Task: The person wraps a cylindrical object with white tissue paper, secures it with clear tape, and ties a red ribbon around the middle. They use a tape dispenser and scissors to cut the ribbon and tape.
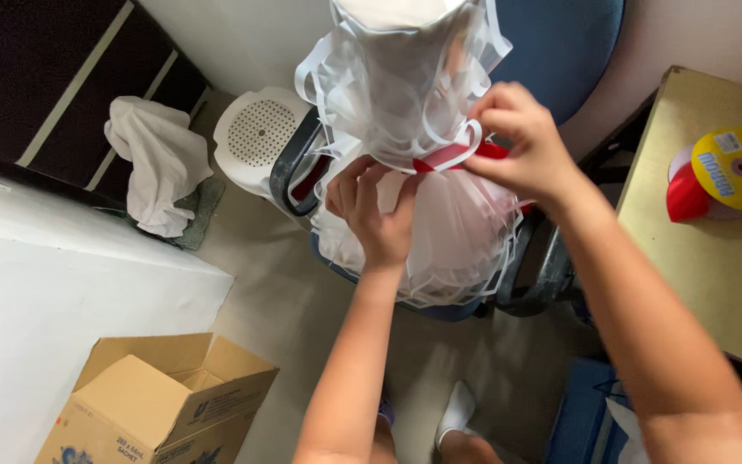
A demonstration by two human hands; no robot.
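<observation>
The head camera looked down on a bundle of white net fabric (440, 232) in the upper middle of the frame, cinched at its waist by a red ribbon (461, 155). The left hand (375, 210) was closed on the gathered net just below the ribbon, fingers curled into it. The right hand (521, 142) pinched the ribbon at the right side of the bundle, thumb and fingers shut on it. Behind the bundle stood a blue chair (560, 43), with a white plastic stool (255, 137) to its left. A white cloth (156, 163) lay at upper left, an open cardboard box (161, 399) at lower left. On the table (706, 258) at right sat a ribbon roll (723, 172).
</observation>
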